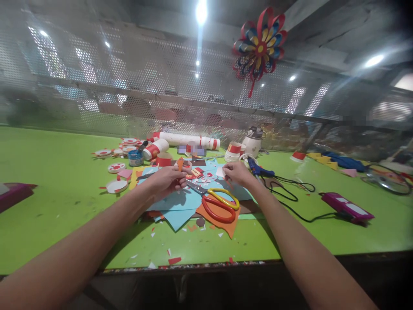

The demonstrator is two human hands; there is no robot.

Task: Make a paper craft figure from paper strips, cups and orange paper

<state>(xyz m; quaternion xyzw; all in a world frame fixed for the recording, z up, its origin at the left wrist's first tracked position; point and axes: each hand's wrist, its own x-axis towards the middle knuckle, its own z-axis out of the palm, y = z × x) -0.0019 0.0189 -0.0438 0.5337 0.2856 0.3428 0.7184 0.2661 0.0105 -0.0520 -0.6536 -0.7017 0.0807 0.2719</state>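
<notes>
Both my arms reach out over a green table. My left hand is closed, its fingers pinching a small orange paper piece above a pile of blue paper sheets. My right hand is closed too, fingers curled on small paper scraps near a white bit; what it holds is too small to name. Scissors with red and yellow handles lie on orange paper between my hands.
Behind the pile stand white and red paper rolls, paper cups, a blue jar and red-white paper discs. A blue glue gun with black cord lies right, a magenta device beyond. A paper pinwheel hangs above.
</notes>
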